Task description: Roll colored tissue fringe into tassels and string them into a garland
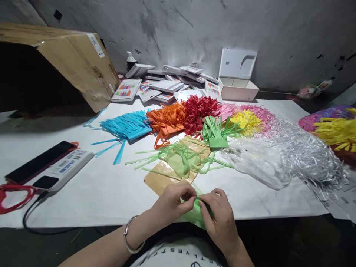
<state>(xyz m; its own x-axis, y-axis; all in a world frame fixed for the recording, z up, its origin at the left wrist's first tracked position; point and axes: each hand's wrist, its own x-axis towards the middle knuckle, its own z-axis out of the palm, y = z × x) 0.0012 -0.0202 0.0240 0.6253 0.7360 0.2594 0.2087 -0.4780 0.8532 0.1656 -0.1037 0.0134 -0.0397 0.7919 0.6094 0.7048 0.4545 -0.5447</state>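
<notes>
Both my hands meet at the table's front edge over a piece of light green tissue paper [196,216]. My left hand [178,200], with a silver bangle at the wrist, pinches the green paper between thumb and forefinger. Close beside it, my right hand [218,212] is closed on the same paper, its fingertips almost touching the left ones. Just beyond lie loose green paper strips [180,159] on a tan plastic sheet [158,178]. A fringed green tassel bundle [218,135] rests past those strips.
Blue [128,124], orange [168,118], red [198,111] and yellow [246,121] tassel bundles line the table's middle. Silver tinsel [308,155] spreads at right. A power bank [63,168] and phone [41,159] lie left. Behind are stacked flat boxes [167,86], an open white box [237,89] and a carton [80,66].
</notes>
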